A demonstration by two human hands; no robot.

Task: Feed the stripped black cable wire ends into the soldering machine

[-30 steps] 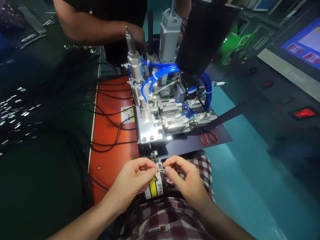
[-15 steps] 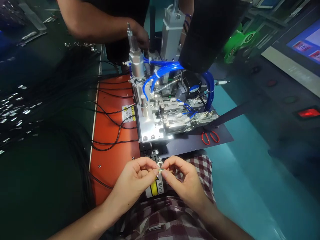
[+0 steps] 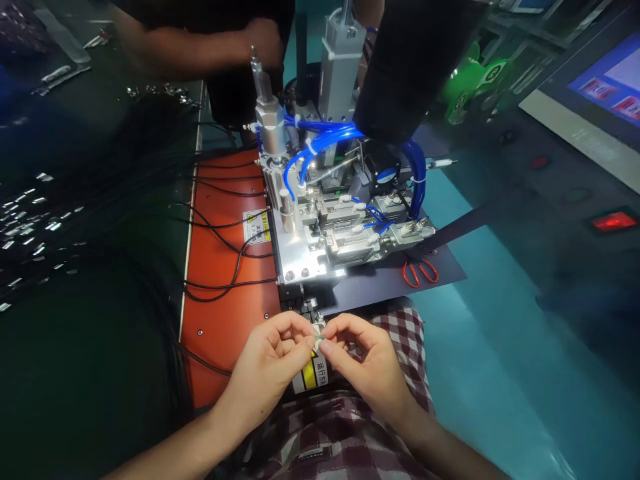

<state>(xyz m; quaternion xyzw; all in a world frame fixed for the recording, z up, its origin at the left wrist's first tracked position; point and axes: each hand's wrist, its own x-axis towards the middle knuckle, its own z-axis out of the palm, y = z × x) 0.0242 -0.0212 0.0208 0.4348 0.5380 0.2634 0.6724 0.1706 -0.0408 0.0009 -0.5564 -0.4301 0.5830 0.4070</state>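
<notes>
Close in front of my body, my left hand (image 3: 273,360) and my right hand (image 3: 373,360) meet fingertip to fingertip. Each pinches thumb against forefinger on thin wires (image 3: 319,337), a short bit of which shows between them. The fingertips cover most of the wires, and their ends cannot be made out. Just beyond the hands are small metal fittings (image 3: 311,305) at the near end of the machine track. Below the fingers, a white label with a yellow arrow (image 3: 310,375) partly shows.
A metal machine (image 3: 345,220) with blue air tubes (image 3: 335,137) stands ahead. Black cables (image 3: 235,287) cross the orange top (image 3: 225,327) at left. Red-handled scissors (image 3: 420,272) lie right of the machine. Another person's arm (image 3: 215,53) is behind it; a screen (image 3: 613,83) is at right.
My hands stay almost in place, with the fingertips shifting slightly around the wires. The other person's hand has lifted away from the back of the machine, upward and a little left.
</notes>
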